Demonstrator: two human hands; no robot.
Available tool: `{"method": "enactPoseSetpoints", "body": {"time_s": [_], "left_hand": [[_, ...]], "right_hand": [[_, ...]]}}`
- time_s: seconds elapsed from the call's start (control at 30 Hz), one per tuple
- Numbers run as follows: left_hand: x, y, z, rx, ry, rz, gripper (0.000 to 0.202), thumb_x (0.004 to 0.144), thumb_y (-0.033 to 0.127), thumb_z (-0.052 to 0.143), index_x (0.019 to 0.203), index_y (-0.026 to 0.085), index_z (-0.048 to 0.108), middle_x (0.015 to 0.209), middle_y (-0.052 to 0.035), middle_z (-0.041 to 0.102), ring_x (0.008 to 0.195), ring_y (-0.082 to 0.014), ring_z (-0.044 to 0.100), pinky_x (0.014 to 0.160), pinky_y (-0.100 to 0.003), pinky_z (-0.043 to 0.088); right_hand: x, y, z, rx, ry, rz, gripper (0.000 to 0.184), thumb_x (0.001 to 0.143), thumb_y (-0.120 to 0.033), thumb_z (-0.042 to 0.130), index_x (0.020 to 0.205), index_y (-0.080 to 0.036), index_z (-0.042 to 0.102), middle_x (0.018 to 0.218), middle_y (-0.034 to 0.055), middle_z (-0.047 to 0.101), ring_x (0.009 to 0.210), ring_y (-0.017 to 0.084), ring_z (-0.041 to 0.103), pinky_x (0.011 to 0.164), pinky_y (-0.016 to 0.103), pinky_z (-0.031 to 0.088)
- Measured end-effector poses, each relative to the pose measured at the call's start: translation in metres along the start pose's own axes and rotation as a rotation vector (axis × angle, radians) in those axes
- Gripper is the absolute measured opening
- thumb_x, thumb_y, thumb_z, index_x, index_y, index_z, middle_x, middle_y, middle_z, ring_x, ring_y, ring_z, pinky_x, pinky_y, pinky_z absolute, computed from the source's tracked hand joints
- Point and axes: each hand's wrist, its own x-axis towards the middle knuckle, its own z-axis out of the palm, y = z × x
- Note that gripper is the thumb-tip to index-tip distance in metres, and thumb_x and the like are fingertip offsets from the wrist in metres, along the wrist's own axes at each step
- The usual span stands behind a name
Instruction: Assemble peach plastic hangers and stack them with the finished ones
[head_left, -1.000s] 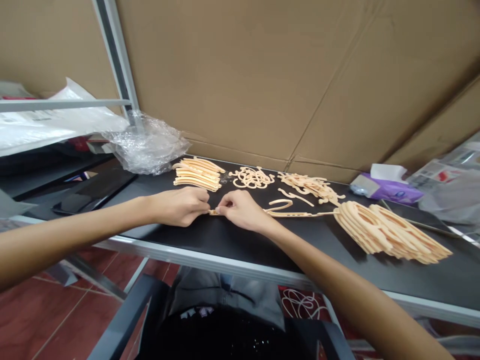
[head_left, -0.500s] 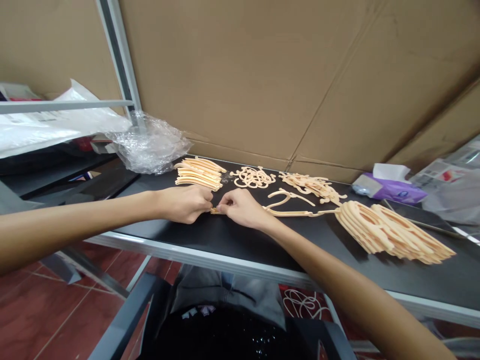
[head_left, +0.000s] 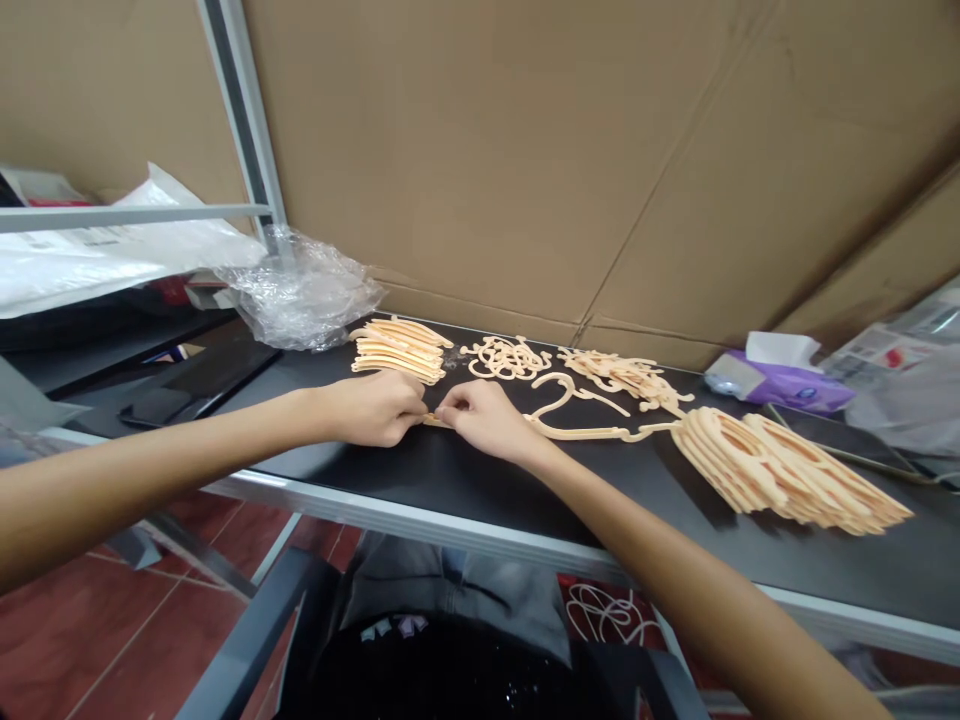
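My left hand (head_left: 379,408) and my right hand (head_left: 484,418) meet over the black table (head_left: 465,480), fingers pinched together on one end of a peach plastic hanger (head_left: 592,432). The hanger's bar runs to the right behind my right hand, and its hook curves up toward the back. Just behind my hands lies a stack of curved peach bars (head_left: 399,349). A pile of small peach hooks (head_left: 506,356) and a pile of thin peach pieces (head_left: 626,372) lie further back.
A big stack of finished peach hangers (head_left: 787,470) lies at the right. Crumpled clear plastic (head_left: 300,290) sits at the back left, a purple tissue pack (head_left: 780,380) at the back right. Cardboard (head_left: 600,150) walls the back. A metal post (head_left: 244,120) stands left.
The hanger's hook has swung up from lying flat toward the back. Both hands stay pinched at the hanger's left end and have barely shifted.
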Motion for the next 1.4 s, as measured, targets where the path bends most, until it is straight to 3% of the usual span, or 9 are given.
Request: {"method": "enactPoseSetpoints", "body": {"time_s": [0.13,0.33,0.6,0.77,0.9,1.03,1.13,1.2,1.4], "left_hand": [[-0.008,0.003,0.005,-0.078,0.075,-0.095,0.026,0.093,0.014,0.051,0.078,0.014,0.072,0.074,-0.0054,0.066,0.070,-0.0153,0.060,0.066,-0.025,0.044],[-0.023,0.001,0.019,-0.038,0.259,-0.100,0.029,0.099,0.022,0.047,0.090,0.015,0.074,0.082,-0.0074,0.068,0.078,-0.0175,0.063,0.073,-0.028,0.048],[-0.036,-0.011,0.012,-0.059,0.208,-0.245,0.033,0.098,0.032,0.045,0.091,0.017,0.074,0.087,-0.0071,0.071,0.082,-0.0176,0.065,0.077,-0.029,0.049],[-0.039,-0.016,0.004,-0.126,0.165,-0.329,0.032,0.095,0.037,0.048,0.088,0.018,0.073,0.087,-0.0049,0.073,0.080,-0.0167,0.066,0.075,-0.026,0.048],[-0.039,-0.018,0.005,-0.117,0.164,-0.317,0.032,0.095,0.037,0.048,0.089,0.018,0.073,0.087,-0.0049,0.073,0.081,-0.0172,0.067,0.077,-0.027,0.048],[-0.038,-0.018,0.006,-0.120,0.164,-0.307,0.033,0.096,0.036,0.047,0.092,0.018,0.074,0.090,-0.0053,0.073,0.084,-0.0179,0.067,0.079,-0.028,0.048],[-0.037,-0.017,0.006,-0.115,0.163,-0.300,0.034,0.098,0.037,0.045,0.096,0.018,0.074,0.093,-0.0059,0.073,0.086,-0.0181,0.067,0.081,-0.029,0.049],[-0.035,-0.014,0.008,-0.077,0.164,-0.314,0.035,0.098,0.038,0.045,0.097,0.018,0.073,0.096,-0.0062,0.073,0.089,-0.0187,0.067,0.083,-0.029,0.049],[-0.035,0.011,0.015,0.161,0.204,-0.432,0.036,0.098,0.039,0.046,0.095,0.018,0.074,0.099,-0.0079,0.073,0.084,-0.0207,0.068,0.072,-0.030,0.049]], "right_hand": [[-0.002,0.000,0.001,0.035,0.035,0.010,0.017,0.082,-0.012,0.060,0.078,-0.016,0.076,0.082,0.0040,0.077,0.077,0.014,0.065,0.073,0.023,0.044],[-0.006,-0.006,0.005,0.028,0.084,-0.024,0.017,0.085,-0.014,0.059,0.080,-0.015,0.075,0.082,0.0037,0.075,0.076,0.013,0.063,0.072,0.024,0.044],[-0.021,-0.010,0.003,-0.144,0.209,-0.392,0.018,0.092,-0.015,0.054,0.088,-0.014,0.071,0.092,0.0080,0.069,0.089,0.016,0.061,0.084,0.028,0.046],[-0.033,-0.007,-0.018,-0.287,0.398,-0.507,0.022,0.095,-0.019,0.052,0.083,-0.016,0.070,0.087,0.0088,0.070,0.086,0.019,0.062,0.084,0.033,0.048],[-0.058,0.011,-0.043,-0.273,0.709,-0.560,0.022,0.094,-0.020,0.054,0.079,-0.018,0.069,0.079,0.0074,0.070,0.077,0.018,0.063,0.074,0.032,0.051],[-0.092,0.052,-0.068,-0.390,0.741,-0.404,0.020,0.093,-0.025,0.056,0.084,-0.016,0.072,0.084,0.0105,0.072,0.084,0.021,0.066,0.081,0.036,0.054],[-0.116,0.087,-0.079,-0.551,0.545,-0.123,0.032,0.090,-0.039,0.060,0.107,-0.015,0.073,0.113,0.0161,0.071,0.110,0.031,0.064,0.098,0.048,0.050],[-0.130,0.102,-0.081,-0.590,0.420,0.013,0.036,0.092,-0.044,0.056,0.107,-0.017,0.074,0.115,0.0153,0.072,0.110,0.031,0.065,0.099,0.051,0.050],[-0.153,0.101,-0.073,-0.593,0.514,-0.002,0.034,0.094,-0.044,0.055,0.101,-0.018,0.074,0.101,0.0118,0.075,0.098,0.028,0.069,0.088,0.044,0.055]]}}
